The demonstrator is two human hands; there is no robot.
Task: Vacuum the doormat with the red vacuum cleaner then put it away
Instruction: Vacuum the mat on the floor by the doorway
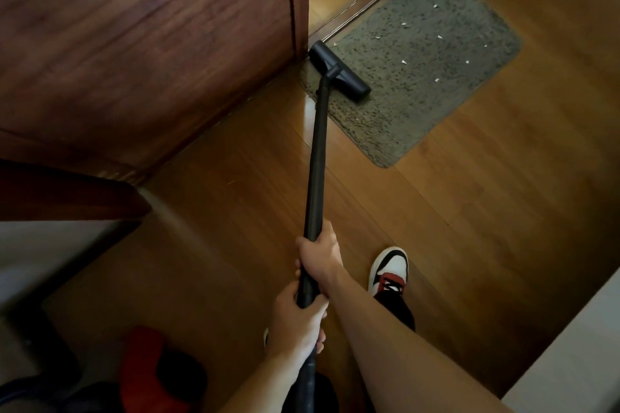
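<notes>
Black plastic makes up the long wand (317,157) that both hands grip near its lower end. The right hand (318,255) is the higher one on the tube, its fingers (299,273) wrapped tightly around it, and the left hand (297,318) clamps the tube just below, its fingers also curled shut around the wand where a dark hose continues downward. The wand runs up and away to a wide black floor nozzle (339,70), which rests on the near-left corner of the grey doormat (426,54), close beside the bottom edge of a dark wooden door (151,43). Small pale crumbs (403,62) lie scattered over the middle and right side of the mat. The mat sits on a warm wooden floor (469,194) against a doorway threshold. Low at the left, blurred, the red vacuum cleaner (147,372) sits on the floor beside the person. A white, red and black sneaker (389,270) stands on the floor to the right of the wand.
</notes>
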